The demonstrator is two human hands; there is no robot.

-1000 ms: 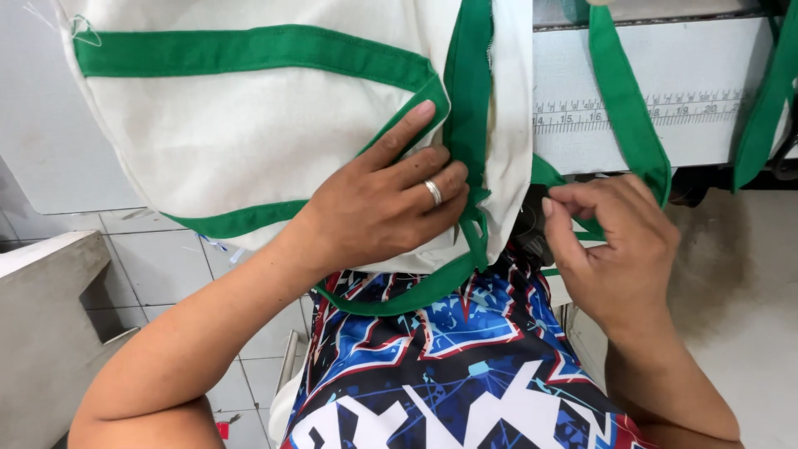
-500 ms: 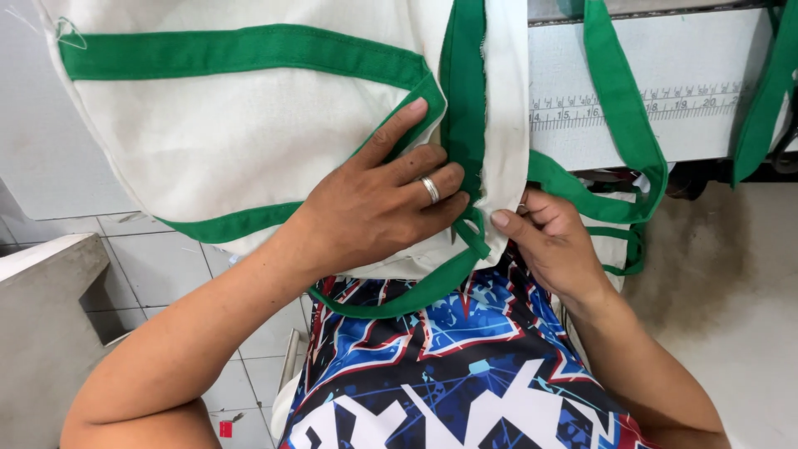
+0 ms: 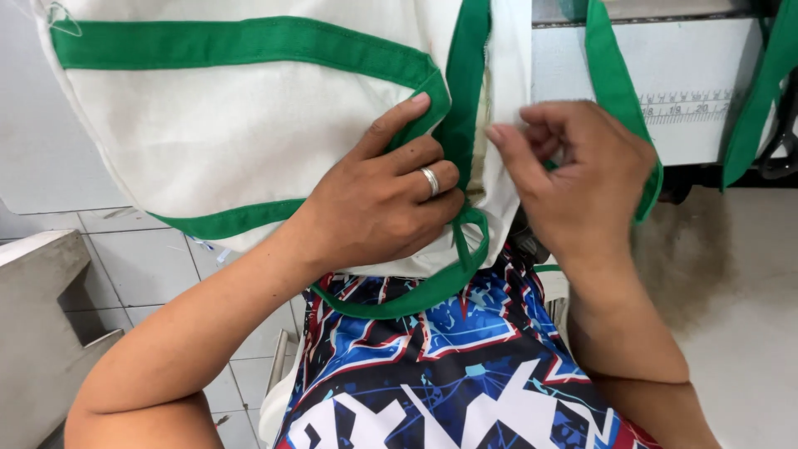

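Bag [image 3: 249,141] of cream cloth with green trim hangs at the near edge of the white table [image 3: 690,75], draped down over the person's lap and filling the upper left of the view. The work in hand looks like lining up or checking the seam where the upright green band [image 3: 465,83] meets the side of the bag; to my judgement the next move calls for keeping the cloth pinned flat while the loose edge is drawn taut, without letting the layers slip. The left hand [image 3: 382,208] lies palm-down on the bag, fingers [image 3: 399,158] spread and pressed against the cloth, the index finger stretched up along the slanting green band, a ring on one finger; it holds the cloth down rather than clasping it. The right hand [image 3: 582,175] is just right of the upright band, wrist bent, thumb and forefinger drawn nearly together at the white edge of the bag; whether they actually pinch the cloth I cannot tell. A green strap [image 3: 615,91] runs down behind that hand. Both forearms come up from the near edge, over a blue, red and white patterned shirt [image 3: 449,366]. Pale floor tiles [image 3: 158,266] lie at the left.
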